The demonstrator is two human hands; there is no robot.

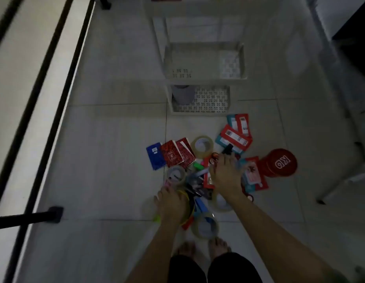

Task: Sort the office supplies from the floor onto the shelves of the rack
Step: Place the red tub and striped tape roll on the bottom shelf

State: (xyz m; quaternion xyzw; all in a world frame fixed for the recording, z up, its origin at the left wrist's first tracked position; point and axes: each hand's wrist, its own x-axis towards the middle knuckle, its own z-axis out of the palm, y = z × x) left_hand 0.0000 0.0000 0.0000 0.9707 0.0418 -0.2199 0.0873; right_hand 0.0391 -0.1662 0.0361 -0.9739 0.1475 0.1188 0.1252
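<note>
On the floor (116, 139) in front of the rack (204, 78), the supplies lie in one pile; sorting is judged barely begun. Left of the pile's centre lie notebooks (171, 154) and a tape roll (203, 145); packets (235, 135) and a red tin (279, 163) lie to its right. The left hand (172, 205) rests on the pile's near side; its grip cannot be determined. The right hand (224, 176) reaches into the centre, fingers curled; contents unclear. Rack shelves: the middle appears bare, the lowest holds a grey cylinder (182, 94).

Supplies pile (200, 172) on floor (108, 160), rack (204, 78) behind.
</note>
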